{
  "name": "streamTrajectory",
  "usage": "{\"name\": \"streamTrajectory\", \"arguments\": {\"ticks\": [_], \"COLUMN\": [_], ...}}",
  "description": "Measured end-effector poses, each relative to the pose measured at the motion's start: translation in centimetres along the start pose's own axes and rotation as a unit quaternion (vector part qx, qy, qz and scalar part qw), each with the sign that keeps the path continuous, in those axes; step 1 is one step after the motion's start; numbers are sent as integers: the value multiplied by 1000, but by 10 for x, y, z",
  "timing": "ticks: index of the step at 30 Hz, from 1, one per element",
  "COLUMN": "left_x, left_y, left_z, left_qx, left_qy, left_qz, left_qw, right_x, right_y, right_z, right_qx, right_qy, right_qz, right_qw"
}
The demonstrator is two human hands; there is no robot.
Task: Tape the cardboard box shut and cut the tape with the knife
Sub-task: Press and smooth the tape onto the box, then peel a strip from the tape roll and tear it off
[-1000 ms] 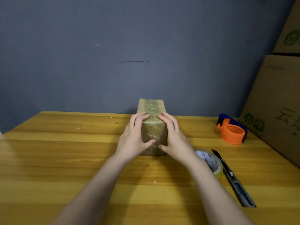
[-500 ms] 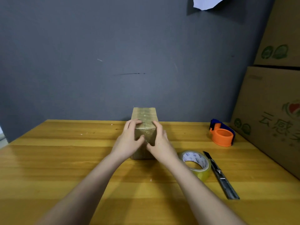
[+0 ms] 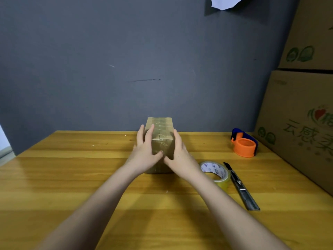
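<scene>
A small cardboard box point(image 3: 161, 130), glossy with tape over its top and near end, stands in the middle of the wooden table point(image 3: 72, 177). My left hand point(image 3: 145, 152) clasps its left side and my right hand point(image 3: 179, 157) its right side, both thumbs pressed on the near face. A roll of clear tape point(image 3: 216, 173) lies flat just right of my right wrist. The utility knife point(image 3: 240, 186) lies beside the roll, blade end pointing away from me.
An orange and blue tape dispenser point(image 3: 244, 143) sits at the back right. Large printed cardboard cartons point(image 3: 302, 123) are stacked along the table's right edge. A grey wall point(image 3: 126, 60) stands right behind the table.
My fingers have slid from the box's top down onto its sides, and my thumbs have come together on the near face. The view has tilted upward, showing more wall.
</scene>
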State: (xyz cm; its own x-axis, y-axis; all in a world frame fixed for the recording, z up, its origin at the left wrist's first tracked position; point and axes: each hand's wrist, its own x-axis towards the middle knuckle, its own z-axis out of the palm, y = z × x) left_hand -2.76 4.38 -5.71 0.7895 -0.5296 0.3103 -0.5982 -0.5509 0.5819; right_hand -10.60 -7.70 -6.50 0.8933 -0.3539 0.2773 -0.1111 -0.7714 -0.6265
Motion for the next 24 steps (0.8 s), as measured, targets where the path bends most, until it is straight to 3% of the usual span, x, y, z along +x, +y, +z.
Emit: {"name": "streamTrajectory", "arguments": {"ticks": [2,5,8,12,15,18,21,22,24], "left_x": [-9,-26,-36,-41,-37,-35,-31,-30,-28], "left_y": [8,33,59,80,83,81,75,74,72], "left_z": [5,18,48,94,120,128,126,123,119], "left_qx": [116,165,204,293,282,167,-55,-171,-364], "left_qy": [92,169,87,-82,-69,-29,15,0,-46], "left_qz": [34,218,323,323,334,289,165,124,73], "left_qw": [988,947,920,896,896,942,985,977,927], "right_x": [-5,-13,-20,-31,-38,-37,-36,-35,-37], "right_y": [8,33,68,107,119,118,112,109,102], "right_z": [-9,-28,-49,-64,-57,-51,-49,-48,-45], "right_qx": [-7,-58,-34,33,64,148,254,287,345], "right_qy": [20,111,220,298,286,276,264,240,170], "right_qz": [-1,-27,-18,47,55,52,70,78,85], "right_qw": [1000,992,975,953,955,948,928,924,919]}}
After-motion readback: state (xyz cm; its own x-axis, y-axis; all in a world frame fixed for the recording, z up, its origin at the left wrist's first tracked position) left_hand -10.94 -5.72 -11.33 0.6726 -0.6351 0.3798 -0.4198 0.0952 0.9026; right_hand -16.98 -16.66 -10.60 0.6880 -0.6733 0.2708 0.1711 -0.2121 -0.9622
